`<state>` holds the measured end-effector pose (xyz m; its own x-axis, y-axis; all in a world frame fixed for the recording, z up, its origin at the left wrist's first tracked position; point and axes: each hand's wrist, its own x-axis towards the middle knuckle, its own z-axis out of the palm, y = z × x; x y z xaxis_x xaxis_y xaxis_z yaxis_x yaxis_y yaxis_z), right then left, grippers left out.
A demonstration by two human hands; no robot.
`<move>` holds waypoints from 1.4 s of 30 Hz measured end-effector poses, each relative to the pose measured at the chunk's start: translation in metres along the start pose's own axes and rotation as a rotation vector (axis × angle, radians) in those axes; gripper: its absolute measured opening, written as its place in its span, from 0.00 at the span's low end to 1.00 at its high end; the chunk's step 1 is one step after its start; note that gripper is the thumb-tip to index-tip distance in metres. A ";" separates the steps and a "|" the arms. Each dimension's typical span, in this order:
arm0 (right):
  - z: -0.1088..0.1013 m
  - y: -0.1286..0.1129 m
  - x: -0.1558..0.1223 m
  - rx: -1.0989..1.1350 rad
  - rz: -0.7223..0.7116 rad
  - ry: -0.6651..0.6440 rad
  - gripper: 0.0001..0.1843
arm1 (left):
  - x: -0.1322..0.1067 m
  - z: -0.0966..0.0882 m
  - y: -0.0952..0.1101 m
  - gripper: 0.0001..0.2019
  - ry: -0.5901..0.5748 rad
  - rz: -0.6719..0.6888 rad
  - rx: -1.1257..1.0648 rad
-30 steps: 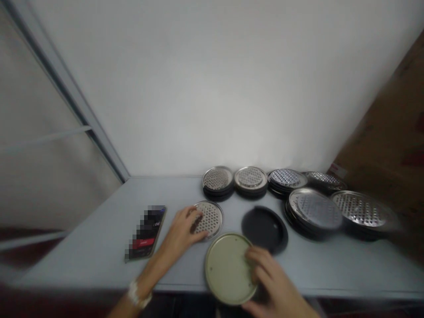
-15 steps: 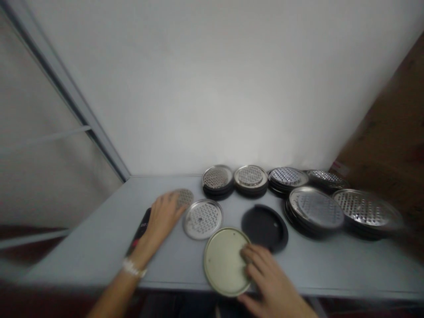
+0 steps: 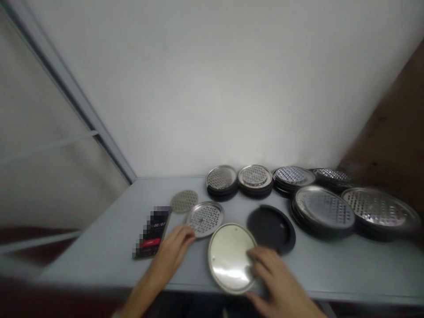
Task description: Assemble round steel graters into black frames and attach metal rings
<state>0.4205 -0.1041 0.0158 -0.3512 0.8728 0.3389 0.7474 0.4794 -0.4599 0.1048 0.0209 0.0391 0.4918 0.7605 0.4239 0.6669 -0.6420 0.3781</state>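
Note:
My left hand (image 3: pixel 172 255) is open and holds nothing. It sits just below a perforated steel plate (image 3: pixel 204 219) and to the right of a phone (image 3: pixel 153 232), whose screen is pixelated. A small perforated disc (image 3: pixel 184 201) lies alone on the table beyond the phone. My right hand (image 3: pixel 276 278) grips the right rim of a pale round metal disc (image 3: pixel 230 258), which has a shiny glare on it. A round dark lid (image 3: pixel 270 229) lies just past that hand.
Several stacks of round perforated steel plates (image 3: pixel 221 182) stand along the wall, with larger stacks (image 3: pixel 323 211) at the right. A grey table edge (image 3: pixel 92 265) runs along the near side. A brown board (image 3: pixel 391 145) stands at the right.
My left hand has let go of the small perforated disc and drawn back toward me. The pale disc's glare has brightened, and the view has shifted slightly.

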 end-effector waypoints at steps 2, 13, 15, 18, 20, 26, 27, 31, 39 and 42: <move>0.000 0.000 0.000 0.011 0.000 0.002 0.15 | 0.001 -0.001 0.001 0.10 0.059 0.030 -0.001; 0.006 0.003 -0.002 -0.024 -0.068 0.062 0.15 | -0.014 0.002 -0.022 0.12 0.057 0.056 0.067; 0.005 0.002 -0.001 -0.025 -0.068 0.053 0.15 | -0.016 0.000 -0.022 0.12 0.088 0.036 0.064; 0.003 0.000 0.000 -0.028 -0.063 0.031 0.13 | -0.016 -0.004 -0.019 0.11 0.158 -0.015 0.011; 0.002 0.000 0.000 -0.028 -0.060 0.023 0.12 | -0.015 -0.005 -0.015 0.10 0.206 -0.083 -0.054; 0.004 0.002 -0.002 -0.041 -0.045 0.023 0.12 | -0.010 0.004 -0.011 0.13 0.274 -0.482 -0.451; 0.005 0.003 -0.003 -0.044 -0.046 0.022 0.12 | -0.009 0.006 -0.012 0.14 0.291 -0.527 -0.545; 0.009 0.007 -0.005 -0.063 -0.053 0.021 0.13 | -0.004 0.010 -0.015 0.19 0.422 -0.657 -0.881; 0.011 0.002 0.005 -0.099 0.118 0.101 0.22 | 0.006 -0.002 0.003 0.17 0.545 -0.961 -1.377; 0.012 0.001 0.007 -0.102 0.149 0.099 0.27 | 0.002 -0.004 0.016 0.18 0.459 -1.001 -1.453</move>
<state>0.4124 -0.0966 0.0075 -0.1794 0.9177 0.3545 0.8417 0.3297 -0.4275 0.1146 0.0118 0.0495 -0.0845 0.9456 -0.3142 -0.5042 0.2314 0.8320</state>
